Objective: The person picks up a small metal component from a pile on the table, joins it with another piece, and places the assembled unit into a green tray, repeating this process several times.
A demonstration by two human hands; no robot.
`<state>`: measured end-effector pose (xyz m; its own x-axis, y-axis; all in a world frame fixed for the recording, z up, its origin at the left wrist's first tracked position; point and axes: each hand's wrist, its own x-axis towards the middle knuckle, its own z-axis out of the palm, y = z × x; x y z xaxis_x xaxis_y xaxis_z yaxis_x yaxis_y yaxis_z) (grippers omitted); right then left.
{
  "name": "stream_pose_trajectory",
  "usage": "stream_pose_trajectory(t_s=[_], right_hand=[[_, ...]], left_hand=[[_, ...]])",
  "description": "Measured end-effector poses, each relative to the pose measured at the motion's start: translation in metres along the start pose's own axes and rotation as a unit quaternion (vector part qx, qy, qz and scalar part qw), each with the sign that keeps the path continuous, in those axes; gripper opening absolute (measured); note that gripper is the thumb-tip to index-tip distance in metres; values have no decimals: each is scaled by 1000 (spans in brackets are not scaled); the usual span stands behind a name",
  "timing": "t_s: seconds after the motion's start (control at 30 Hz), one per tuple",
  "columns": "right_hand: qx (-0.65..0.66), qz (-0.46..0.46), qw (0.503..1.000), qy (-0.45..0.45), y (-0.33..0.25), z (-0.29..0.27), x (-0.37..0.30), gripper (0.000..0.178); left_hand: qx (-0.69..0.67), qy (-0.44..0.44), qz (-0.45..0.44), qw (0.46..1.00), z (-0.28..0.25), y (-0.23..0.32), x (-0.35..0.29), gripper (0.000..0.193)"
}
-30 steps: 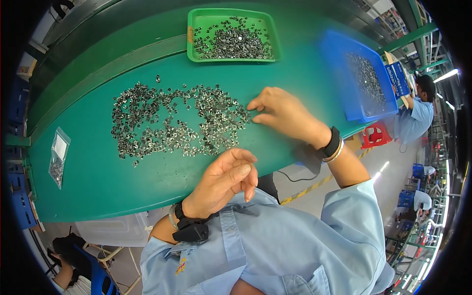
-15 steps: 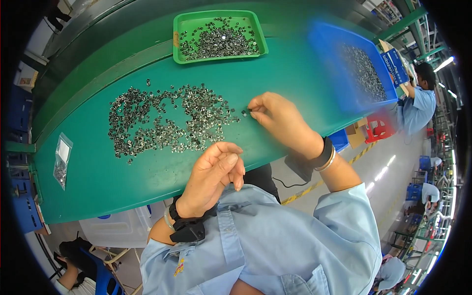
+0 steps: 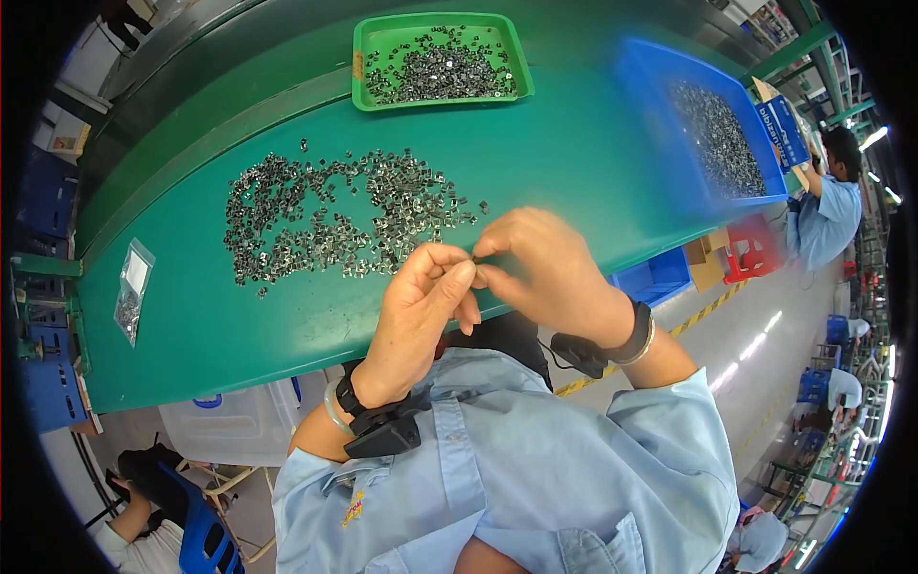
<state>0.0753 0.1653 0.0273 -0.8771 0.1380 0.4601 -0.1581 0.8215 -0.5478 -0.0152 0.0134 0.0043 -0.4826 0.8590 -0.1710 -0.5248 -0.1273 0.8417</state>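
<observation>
My left hand [image 3: 421,311] and my right hand [image 3: 545,268] meet fingertip to fingertip above the near edge of the green table. A small dark part [image 3: 477,259] is pinched by my right thumb and forefinger, and the left thumb and forefinger close at the same spot. Fingers cover most of that part. Beyond the left hand lies a loose spread of small shiny metal parts [image 3: 335,234], black and silver. One stray metal piece [image 3: 483,207] rests just past my right fingertips.
A green tray [image 3: 521,72] of similar parts stands at the back. To the right is a blue bin [image 3: 650,143] full of small parts. A clear bag [image 3: 134,287] lies at the table's left. Another person [image 3: 827,215] works at the far right beside a blue box [image 3: 782,129].
My right hand has drawn back from the right edge of the parts spread to my left fingertips. The left fingers have closed into a pinch. The whole view has shifted slightly.
</observation>
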Motion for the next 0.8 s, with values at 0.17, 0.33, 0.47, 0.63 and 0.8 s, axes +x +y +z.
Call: stream_pose_trajectory(t_s=[0.17, 0.33, 0.47, 0.63, 0.8], right_hand=[[30, 4, 1000, 7, -3, 5, -3, 22], [68, 14, 997, -17, -7, 7, -7, 20], [66, -3, 998, 2, -12, 9, -10, 20], [41, -14, 999, 21, -18, 9, -12, 20], [50, -25, 996, 69, -20, 15, -14, 20]], left_hand=[[1, -18, -11, 1000, -8, 3, -2, 16], [0, -33, -41, 999, -13, 9, -4, 16], [15, -41, -39, 998, -17, 9, -7, 18], [13, -38, -21, 999, -17, 8, -12, 19], [-99, -51, -31, 993, -12, 2, -16, 19]])
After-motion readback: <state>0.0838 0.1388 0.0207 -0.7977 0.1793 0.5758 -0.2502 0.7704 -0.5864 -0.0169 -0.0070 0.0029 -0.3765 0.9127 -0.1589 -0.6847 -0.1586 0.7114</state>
